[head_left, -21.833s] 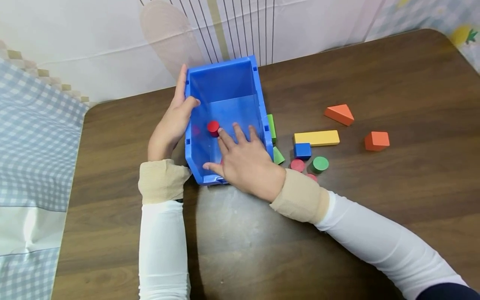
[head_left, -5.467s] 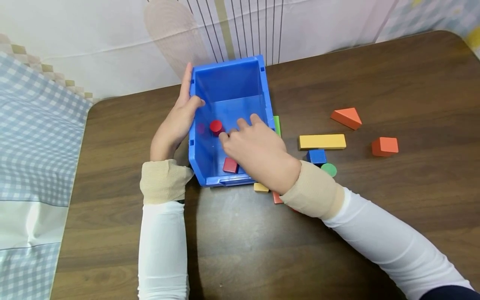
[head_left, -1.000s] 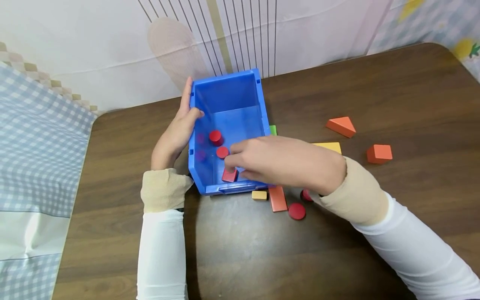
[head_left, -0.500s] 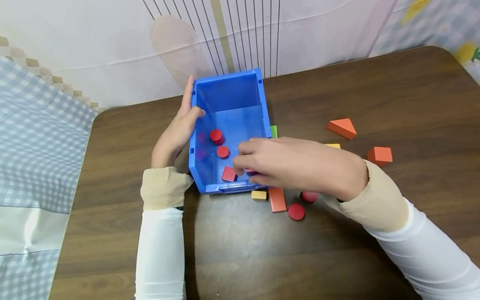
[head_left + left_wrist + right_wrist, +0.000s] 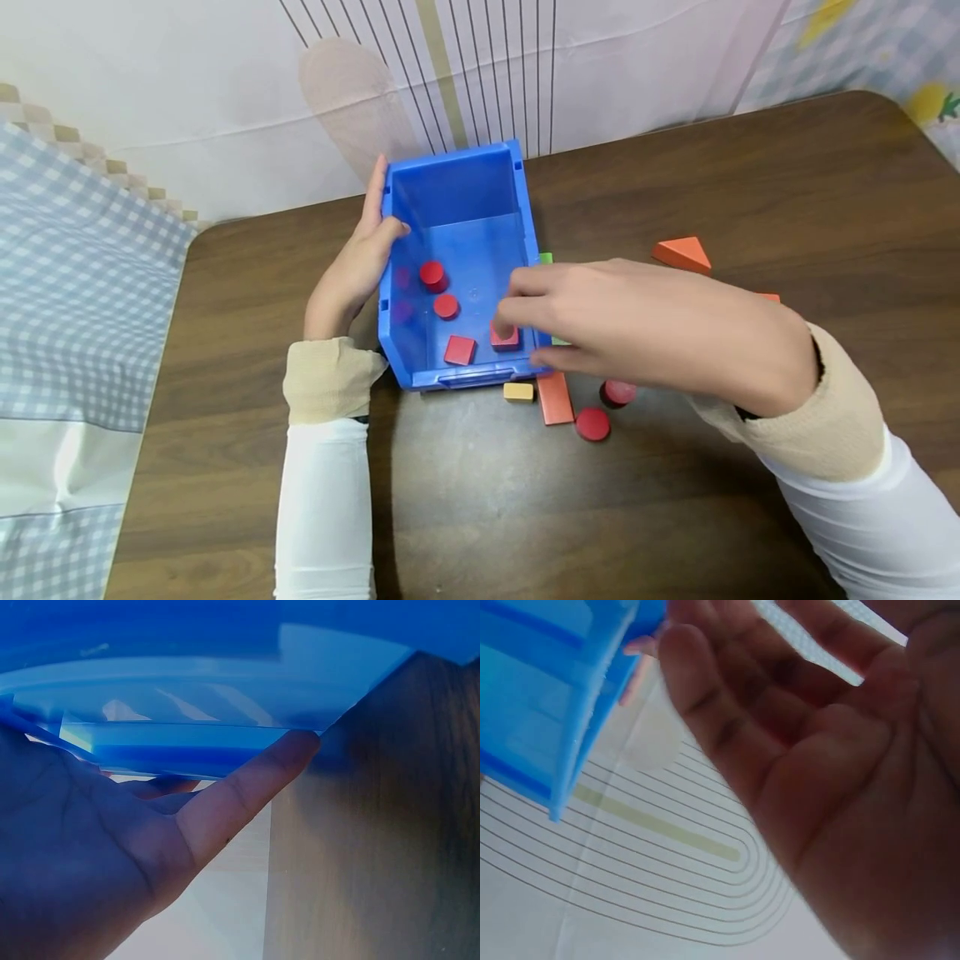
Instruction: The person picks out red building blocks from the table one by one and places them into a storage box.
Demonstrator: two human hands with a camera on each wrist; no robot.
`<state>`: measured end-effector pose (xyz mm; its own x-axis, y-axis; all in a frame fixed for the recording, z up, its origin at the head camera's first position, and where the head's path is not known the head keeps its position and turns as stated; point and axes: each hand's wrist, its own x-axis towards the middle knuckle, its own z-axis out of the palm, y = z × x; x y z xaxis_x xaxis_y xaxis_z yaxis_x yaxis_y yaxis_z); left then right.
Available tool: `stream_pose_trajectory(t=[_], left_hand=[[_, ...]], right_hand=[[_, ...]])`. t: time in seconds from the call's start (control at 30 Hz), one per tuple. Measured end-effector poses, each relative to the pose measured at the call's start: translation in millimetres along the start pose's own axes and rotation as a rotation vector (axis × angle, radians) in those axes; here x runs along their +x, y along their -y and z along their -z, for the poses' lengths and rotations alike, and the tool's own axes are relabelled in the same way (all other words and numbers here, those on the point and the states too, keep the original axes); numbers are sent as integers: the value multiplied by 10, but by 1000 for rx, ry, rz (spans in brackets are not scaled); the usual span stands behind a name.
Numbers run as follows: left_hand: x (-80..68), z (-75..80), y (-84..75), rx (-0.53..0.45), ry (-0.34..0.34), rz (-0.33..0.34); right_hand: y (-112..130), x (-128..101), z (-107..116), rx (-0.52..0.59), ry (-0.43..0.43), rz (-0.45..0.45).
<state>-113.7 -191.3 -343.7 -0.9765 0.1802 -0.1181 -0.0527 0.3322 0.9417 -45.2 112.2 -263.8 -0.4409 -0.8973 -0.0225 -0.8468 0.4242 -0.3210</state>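
My left hand (image 5: 351,262) holds the left wall of a blue plastic bin (image 5: 470,379), thumb hooked over the rim and fingers along the outside. The left wrist view shows that thumb (image 5: 247,784) against the blue plastic. Inside the bin lie a taller red cylinder (image 5: 432,275), a flatter red cylinder (image 5: 446,307), a red square block (image 5: 460,350) and another red block (image 5: 507,340). Over the bin's right wall reaches my right hand (image 5: 637,325), fingers loosely bent and thumb apart. One fingertip overlaps the right-hand red block. The right wrist view shows the palm (image 5: 840,787) bare.
Outside the bin's front right corner lie a small yellow block (image 5: 518,392), an orange rectangular block (image 5: 555,400) and red discs (image 5: 593,424). An orange triangular block (image 5: 682,253) lies farther right. Green blocks (image 5: 547,258) peek out beside the bin. A patterned cloth (image 5: 225,108) hangs behind the table.
The right-hand red block now sits on the bin floor, let go by my right hand, which has drawn back rightward with fingers parted. My left hand keeps its hold.
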Motion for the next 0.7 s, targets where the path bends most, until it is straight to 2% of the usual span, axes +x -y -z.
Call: stream_pose_trajectory(t=[0.2, 0.43, 0.53, 0.7], left_hand=[[-2, 12, 8, -6, 1, -3], [1, 22, 6, -3, -3, -4], [-5, 20, 7, -5, -2, -4], [3, 14, 3, -11, 3, -4]], right_hand=[[-29, -89, -29, -13, 105, -129], [-82, -96, -167, -21, 330, -211], [-59, -89, -194, -44, 375, -227], [32, -111, -186, -81, 388, -249]])
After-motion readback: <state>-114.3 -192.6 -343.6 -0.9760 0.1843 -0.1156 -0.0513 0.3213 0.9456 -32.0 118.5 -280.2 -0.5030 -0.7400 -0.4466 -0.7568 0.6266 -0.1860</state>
